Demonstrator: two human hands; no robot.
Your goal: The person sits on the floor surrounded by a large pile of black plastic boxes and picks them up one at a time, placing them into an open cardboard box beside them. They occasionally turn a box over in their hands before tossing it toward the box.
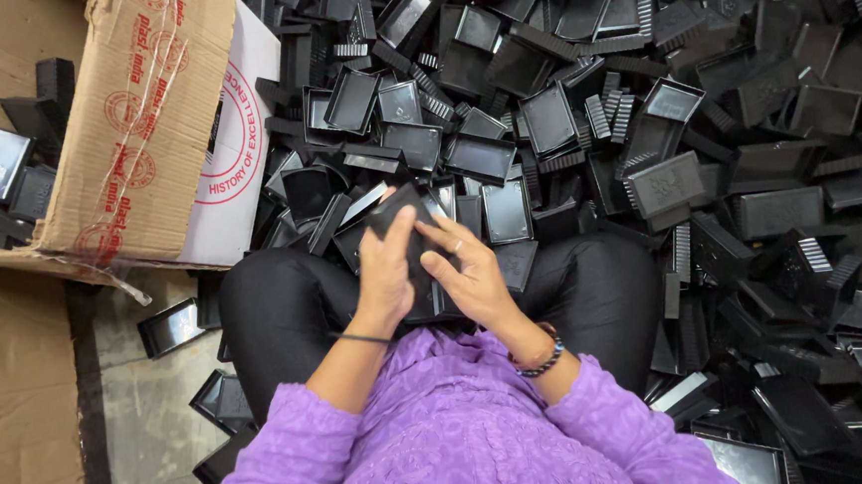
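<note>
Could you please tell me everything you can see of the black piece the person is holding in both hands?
The black piece looks like a flat, rectangular part of dark, slightly glossy plastic, of the same kind as the trays in the heap beyond it. It is held above the person's lap, tilted away from the camera. The left hand wraps its left side and the right hand its right, fingers across its face, hiding most of it.

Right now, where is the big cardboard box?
In the head view, the cardboard box sits upper left, lying on its side beside the pile of black plastic trays.
</note>
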